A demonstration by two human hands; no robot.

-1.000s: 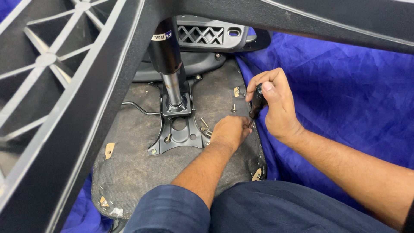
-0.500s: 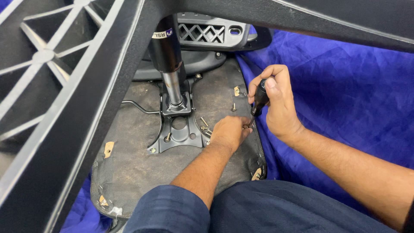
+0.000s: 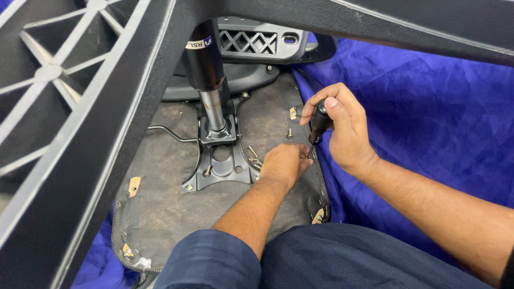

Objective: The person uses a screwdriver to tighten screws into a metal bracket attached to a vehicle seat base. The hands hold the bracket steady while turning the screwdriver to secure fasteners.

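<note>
A: Where is the screwdriver (image 3: pixel 318 126) relative to the metal mounting plate (image 3: pixel 222 160)?

B: Just right of the plate, near the right edge of the upturned seat underside (image 3: pixel 160 198). Right hand (image 3: pixel 345 126) is clenched round its black handle, shaft angled down-left to the left hand (image 3: pixel 284 163).

A: Left hand state?

B: Fingers curled at the tip, resting on the seat. Whether they pinch a screw I cannot tell; it is hidden.

A: Handling?

B: Judged: the screwdriver is light and rigid, and the handle gives good purchase; grip it at the bulb, as shown. The tip may slip off a small screw head. Loose screws (image 3: pixel 252 154) beside the plate are small and easily lost.

A: Other items?

B: Gas-lift column (image 3: pixel 206 75) rises from the plate; blue cloth (image 3: pixel 428 123) lies right of it.
</note>
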